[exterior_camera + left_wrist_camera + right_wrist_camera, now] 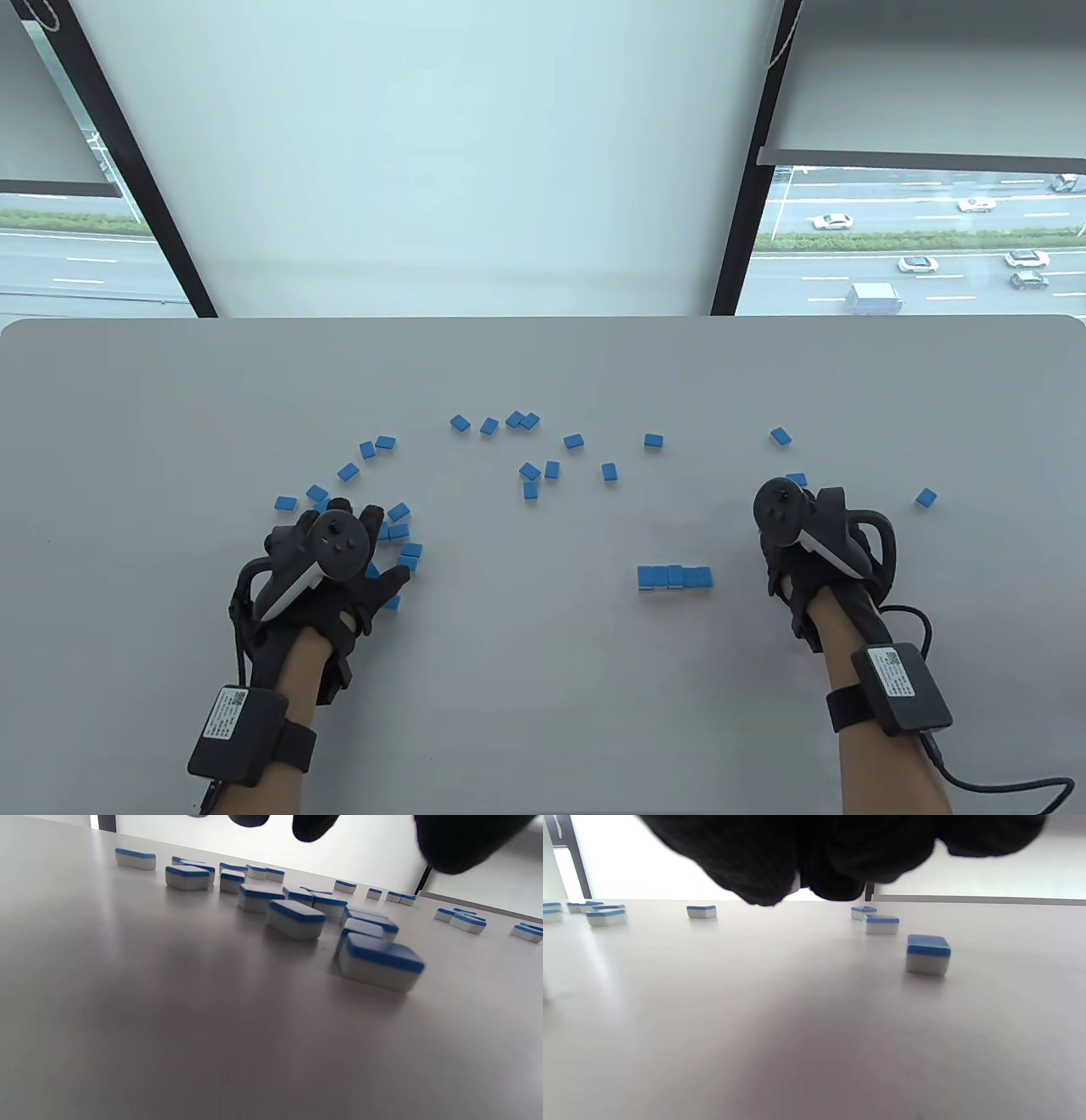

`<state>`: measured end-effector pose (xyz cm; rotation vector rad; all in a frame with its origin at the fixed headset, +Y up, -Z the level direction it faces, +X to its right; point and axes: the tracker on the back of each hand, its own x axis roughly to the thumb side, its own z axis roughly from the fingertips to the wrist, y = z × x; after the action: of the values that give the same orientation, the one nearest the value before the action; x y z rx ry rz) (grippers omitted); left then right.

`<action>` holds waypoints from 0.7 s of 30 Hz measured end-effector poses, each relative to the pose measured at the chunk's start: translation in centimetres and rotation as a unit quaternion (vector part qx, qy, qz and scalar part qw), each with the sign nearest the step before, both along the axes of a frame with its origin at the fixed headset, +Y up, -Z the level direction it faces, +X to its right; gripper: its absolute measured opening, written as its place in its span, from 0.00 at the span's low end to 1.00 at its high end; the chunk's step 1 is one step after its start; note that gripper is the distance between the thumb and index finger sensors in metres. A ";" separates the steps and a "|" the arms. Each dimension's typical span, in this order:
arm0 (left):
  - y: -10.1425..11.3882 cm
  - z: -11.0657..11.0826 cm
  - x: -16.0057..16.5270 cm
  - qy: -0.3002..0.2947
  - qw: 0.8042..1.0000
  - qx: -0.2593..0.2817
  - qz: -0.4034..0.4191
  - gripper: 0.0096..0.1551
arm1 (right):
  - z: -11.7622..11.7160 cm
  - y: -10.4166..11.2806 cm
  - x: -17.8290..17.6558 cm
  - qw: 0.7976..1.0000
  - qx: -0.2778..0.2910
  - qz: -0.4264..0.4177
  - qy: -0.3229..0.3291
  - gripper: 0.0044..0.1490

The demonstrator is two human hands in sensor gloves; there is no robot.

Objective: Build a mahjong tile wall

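On the grey table (543, 696), table view: a short row of blue-backed tiles (674, 577), laid edge to edge, face down, right of centre near the front; loose tiles (573, 441) scattered in an arc across the middle and left, all blue side up; one stray tile (926, 498) far right. Left hand (327, 569), black glove with tracker on its back, lies over a dense cluster of tiles (399, 533) at the left, fingers spread apart, no tile visibly gripped. Right hand (806, 543), likewise gloved and trackered, sits right of the row and apart from it; fingers hidden beneath the tracker, so their state cannot be told here. Left wrist view: gloved fingertips (462, 840) hang at the top edge, separated, clear of the table; below them a cluster of tiles, nearest tile (379, 961) at centre right, several touching one another, more strung along the far edge. Right wrist view: fingers (780, 853) bunched close at the top, whether they hold anything cannot be told; a single tile (927, 955) stands on the table at right, two more (881, 924) beyond it, further tiles at far left.
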<state>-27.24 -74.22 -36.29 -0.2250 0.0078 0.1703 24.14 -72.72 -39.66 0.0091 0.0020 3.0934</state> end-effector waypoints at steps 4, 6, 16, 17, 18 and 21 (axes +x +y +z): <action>0.0 0.0 0.0 0.000 1.000 0.000 0.001 0.53 | 1.0 1.4 -1.1 0.999 0.018 -0.023 0.023 0.38; 0.0 0.0 0.0 -0.001 1.000 0.000 0.000 0.53 | 1.7 2.0 -1.9 0.999 0.018 -0.032 0.039 0.38; -0.1 0.0 0.0 -0.002 1.000 -0.001 0.000 0.53 | 3.3 2.0 -5.7 0.994 -0.037 -0.023 0.097 0.38; -0.1 0.0 0.0 -0.002 1.000 -0.001 0.000 0.53 | 3.3 1.8 -6.0 0.994 -0.043 -0.015 0.100 0.38; -0.1 0.0 -0.1 -0.002 1.000 0.000 0.001 0.53 | 3.3 1.5 -6.4 0.993 -0.053 -0.004 0.103 0.38; -0.1 0.0 -0.1 -0.002 1.000 -0.002 0.001 0.53 | 3.2 0.7 -7.0 0.992 -0.064 0.013 0.111 0.37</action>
<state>-27.32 -74.34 -36.31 -0.2290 0.0040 0.1710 17.09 -72.06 -36.47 0.3498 0.2115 3.0919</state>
